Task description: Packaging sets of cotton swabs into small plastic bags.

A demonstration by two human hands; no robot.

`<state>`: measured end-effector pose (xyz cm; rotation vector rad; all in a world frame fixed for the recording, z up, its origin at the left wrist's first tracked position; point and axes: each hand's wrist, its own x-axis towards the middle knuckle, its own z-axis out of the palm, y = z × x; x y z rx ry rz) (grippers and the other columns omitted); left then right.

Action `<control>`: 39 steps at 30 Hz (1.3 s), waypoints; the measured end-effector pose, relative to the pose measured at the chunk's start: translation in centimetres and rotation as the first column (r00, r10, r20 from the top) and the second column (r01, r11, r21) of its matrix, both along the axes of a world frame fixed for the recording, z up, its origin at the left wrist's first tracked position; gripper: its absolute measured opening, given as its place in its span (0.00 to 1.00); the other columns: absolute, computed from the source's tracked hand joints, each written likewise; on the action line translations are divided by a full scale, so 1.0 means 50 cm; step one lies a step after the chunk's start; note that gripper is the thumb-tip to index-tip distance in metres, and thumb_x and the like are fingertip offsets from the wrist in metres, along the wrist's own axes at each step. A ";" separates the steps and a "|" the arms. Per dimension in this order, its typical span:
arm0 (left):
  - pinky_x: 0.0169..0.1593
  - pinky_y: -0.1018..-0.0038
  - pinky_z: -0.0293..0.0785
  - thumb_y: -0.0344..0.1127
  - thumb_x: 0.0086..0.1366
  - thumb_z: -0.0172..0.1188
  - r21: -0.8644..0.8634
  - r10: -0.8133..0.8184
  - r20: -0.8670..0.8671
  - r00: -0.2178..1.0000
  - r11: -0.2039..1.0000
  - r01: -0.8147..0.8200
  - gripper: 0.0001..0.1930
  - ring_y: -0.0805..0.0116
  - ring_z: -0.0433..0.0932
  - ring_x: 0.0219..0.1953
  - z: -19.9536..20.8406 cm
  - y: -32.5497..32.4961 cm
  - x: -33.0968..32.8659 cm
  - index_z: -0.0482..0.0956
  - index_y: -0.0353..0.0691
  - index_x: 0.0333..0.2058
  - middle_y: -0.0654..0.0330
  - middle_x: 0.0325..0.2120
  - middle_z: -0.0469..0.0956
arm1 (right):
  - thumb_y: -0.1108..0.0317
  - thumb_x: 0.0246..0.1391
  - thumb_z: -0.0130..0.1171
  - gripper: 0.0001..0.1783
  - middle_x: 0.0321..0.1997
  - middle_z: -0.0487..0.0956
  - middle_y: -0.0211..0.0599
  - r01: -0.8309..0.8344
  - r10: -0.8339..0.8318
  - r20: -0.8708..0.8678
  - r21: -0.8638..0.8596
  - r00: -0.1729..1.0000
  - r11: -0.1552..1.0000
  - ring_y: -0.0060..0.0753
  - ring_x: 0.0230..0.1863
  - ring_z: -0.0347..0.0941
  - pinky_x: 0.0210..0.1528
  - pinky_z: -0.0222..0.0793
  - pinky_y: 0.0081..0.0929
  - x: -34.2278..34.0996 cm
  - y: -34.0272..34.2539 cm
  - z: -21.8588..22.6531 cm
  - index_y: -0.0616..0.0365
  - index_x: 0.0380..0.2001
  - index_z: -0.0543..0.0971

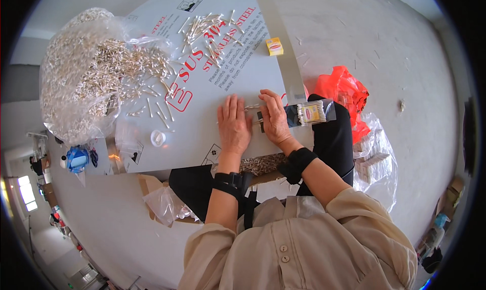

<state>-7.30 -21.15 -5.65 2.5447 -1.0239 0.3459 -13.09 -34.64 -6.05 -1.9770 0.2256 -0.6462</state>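
Observation:
My left hand (235,127) lies flat on the metal-sheet tabletop (202,119), its fingers stretched out. Close beside it, my right hand (276,122) has its fingers bent and pressed down over a few cotton swabs (251,107). Their ends stick out toward the left hand; how many are under the fingers is hidden. A dark strip (292,116) runs out from beneath the right hand. On its outer end rests a small clear pack of cotton swabs (312,112) with a yellow label, reaching over the table edge.
A big clear bag (66,82) spills cotton swabs at left. More loose swabs (202,29) lie farther back, near a small yellow box (275,46). A round white container (158,138) stands front left. Right of the table are a red bag (344,92) and a clear bag of packs (374,161).

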 end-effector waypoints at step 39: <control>0.67 0.63 0.55 0.46 0.74 0.40 -0.759 -0.245 -0.596 0.765 0.484 -0.436 0.27 0.57 0.63 0.62 -0.007 -0.056 -0.026 0.59 0.30 0.63 0.46 0.59 0.64 | 0.69 0.68 0.45 0.19 0.63 0.69 0.45 0.005 -0.074 0.085 0.624 0.994 0.782 0.35 0.65 0.63 0.66 0.56 0.28 0.011 0.023 -0.028 0.68 0.57 0.69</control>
